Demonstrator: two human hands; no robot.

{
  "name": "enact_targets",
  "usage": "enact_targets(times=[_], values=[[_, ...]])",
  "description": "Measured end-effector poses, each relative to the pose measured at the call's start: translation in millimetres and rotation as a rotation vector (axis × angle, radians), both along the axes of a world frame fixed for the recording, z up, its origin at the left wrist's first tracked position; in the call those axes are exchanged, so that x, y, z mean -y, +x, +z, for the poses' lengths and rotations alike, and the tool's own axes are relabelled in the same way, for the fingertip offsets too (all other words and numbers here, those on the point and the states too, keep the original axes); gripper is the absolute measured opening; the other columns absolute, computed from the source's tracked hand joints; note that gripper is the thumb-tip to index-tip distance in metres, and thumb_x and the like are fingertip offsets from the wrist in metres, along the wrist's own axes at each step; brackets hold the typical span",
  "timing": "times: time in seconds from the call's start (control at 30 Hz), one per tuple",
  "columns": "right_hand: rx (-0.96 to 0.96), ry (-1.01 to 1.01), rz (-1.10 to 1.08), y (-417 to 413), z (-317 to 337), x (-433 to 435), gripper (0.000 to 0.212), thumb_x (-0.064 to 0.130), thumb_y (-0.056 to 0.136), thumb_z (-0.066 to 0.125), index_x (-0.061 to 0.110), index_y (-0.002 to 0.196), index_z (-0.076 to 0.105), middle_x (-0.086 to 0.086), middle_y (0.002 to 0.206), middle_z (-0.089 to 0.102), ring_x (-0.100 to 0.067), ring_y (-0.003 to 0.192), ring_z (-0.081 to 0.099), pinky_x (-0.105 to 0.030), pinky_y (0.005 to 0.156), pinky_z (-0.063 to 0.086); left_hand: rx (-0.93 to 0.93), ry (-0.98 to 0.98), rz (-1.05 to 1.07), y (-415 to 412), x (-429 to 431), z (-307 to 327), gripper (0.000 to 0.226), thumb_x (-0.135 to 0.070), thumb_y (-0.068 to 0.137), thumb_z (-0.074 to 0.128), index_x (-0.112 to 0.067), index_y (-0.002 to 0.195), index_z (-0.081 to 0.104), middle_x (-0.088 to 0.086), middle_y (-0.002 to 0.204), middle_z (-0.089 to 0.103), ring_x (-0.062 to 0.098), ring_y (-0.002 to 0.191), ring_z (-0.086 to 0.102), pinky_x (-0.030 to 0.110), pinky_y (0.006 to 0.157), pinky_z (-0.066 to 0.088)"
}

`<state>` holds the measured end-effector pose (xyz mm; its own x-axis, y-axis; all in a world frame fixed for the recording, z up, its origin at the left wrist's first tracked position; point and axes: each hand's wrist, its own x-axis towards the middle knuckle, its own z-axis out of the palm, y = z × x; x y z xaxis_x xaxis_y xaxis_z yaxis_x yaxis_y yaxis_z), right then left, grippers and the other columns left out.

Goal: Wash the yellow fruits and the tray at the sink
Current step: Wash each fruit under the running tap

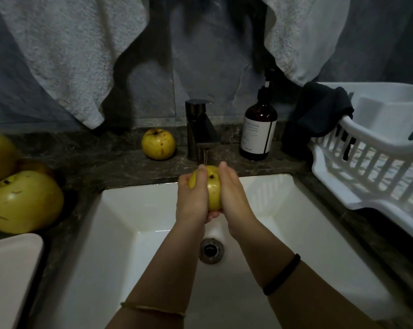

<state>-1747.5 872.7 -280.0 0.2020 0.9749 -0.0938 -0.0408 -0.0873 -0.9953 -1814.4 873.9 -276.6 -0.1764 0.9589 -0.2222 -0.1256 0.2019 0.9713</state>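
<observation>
A yellow fruit (pixel 213 189) is pressed between my left hand (pixel 191 198) and my right hand (pixel 234 198), above the white sink (pixel 134 214). Water runs from the dark tap (pixel 199 129) onto the fruit's top. Another yellow fruit (pixel 158 144) stands on the dark counter left of the tap. At the far left lie more yellow fruits (pixel 22 201), one large one nearest and others partly cut off behind it. What they rest on is too dark to make out.
A brown pump bottle (pixel 257 131) stands right of the tap. A white slatted dish rack (pixel 371 160) with a dark cloth (pixel 319 110) over its edge fills the right counter. Grey towels (pixel 65 55) hang on the wall. A white object (pixel 8 276) sits at bottom left. The drain (pixel 211 250) is open.
</observation>
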Motion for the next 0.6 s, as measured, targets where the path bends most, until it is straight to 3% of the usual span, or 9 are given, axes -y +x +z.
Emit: enact_targets(times=[0.13,0.2,0.27,0.33,0.4,0.53,0.6], values=[[-0.079,-0.038,-0.04,0.9,-1.3,-1.9,0.054,0.06,0.095,0.03,0.029,0.137,0.043,-0.006,0.131,0.052,-0.026,0.114,0.055,-0.05,0.098,0.047,0.003,0.003,-0.004,0.2,3.0,1.7,0.04,-0.057,0.093,0.041,-0.03,0.122,0.042,0.007,0.113,0.054,0.029,0.097,0.061,0.026,0.051,0.047],[-0.065,-0.033,-0.021,2.2,0.2,0.6,0.044,0.057,0.093,0.041,0.03,0.127,0.044,-0.003,0.124,0.053,-0.024,0.109,0.056,-0.048,0.092,0.051,0.002,0.008,-0.01,0.0,4.0,1.9,0.037,-0.056,0.093,0.042,-0.03,0.119,0.044,0.006,0.111,0.054,0.028,0.096,0.06,0.026,0.051,0.047],[-0.018,-0.04,-0.028,4.1,1.8,3.4,0.047,0.057,0.086,0.056,0.03,0.121,0.041,0.0,0.116,0.052,-0.022,0.105,0.056,-0.045,0.085,0.055,-0.006,0.015,-0.024,0.8,4.2,2.5,0.033,-0.053,0.093,0.043,-0.031,0.117,0.046,0.003,0.109,0.053,0.027,0.098,0.059,0.029,0.053,0.051],[0.007,-0.042,-0.066,6.7,1.3,2.4,0.048,0.057,0.082,0.061,0.028,0.116,0.04,0.001,0.11,0.052,-0.022,0.103,0.057,-0.046,0.087,0.054,-0.021,0.011,-0.039,1.9,2.6,2.2,0.027,-0.051,0.093,0.044,-0.033,0.113,0.049,-0.001,0.105,0.053,0.024,0.095,0.058,0.038,0.063,0.058],[0.042,-0.024,-0.103,8.4,0.7,0.5,0.04,0.055,0.088,0.053,0.026,0.112,0.039,0.001,0.105,0.052,-0.022,0.102,0.057,-0.049,0.091,0.051,-0.035,-0.007,-0.046,3.2,0.6,2.1,0.024,-0.05,0.093,0.043,-0.034,0.109,0.05,-0.002,0.101,0.055,0.023,0.092,0.058,0.043,0.072,0.058],[0.059,0.017,-0.183,9.5,-3.1,-4.7,0.017,0.041,0.1,0.033,0.027,0.107,0.039,0.0,0.099,0.049,-0.026,0.102,0.053,-0.052,0.094,0.047,-0.067,-0.04,-0.041,5.1,-2.4,2.4,0.026,-0.047,0.095,0.039,-0.031,0.112,0.051,0.004,0.104,0.055,0.028,0.093,0.058,0.041,0.069,0.058],[0.033,0.01,-0.207,7.0,-3.8,-4.1,0.017,0.035,0.099,0.031,0.028,0.108,0.043,-0.002,0.102,0.051,-0.027,0.102,0.053,-0.053,0.094,0.047,-0.064,-0.047,-0.027,5.0,-3.3,1.8,0.026,-0.045,0.093,0.04,-0.03,0.11,0.053,0.006,0.104,0.057,0.03,0.093,0.06,0.04,0.067,0.058]])
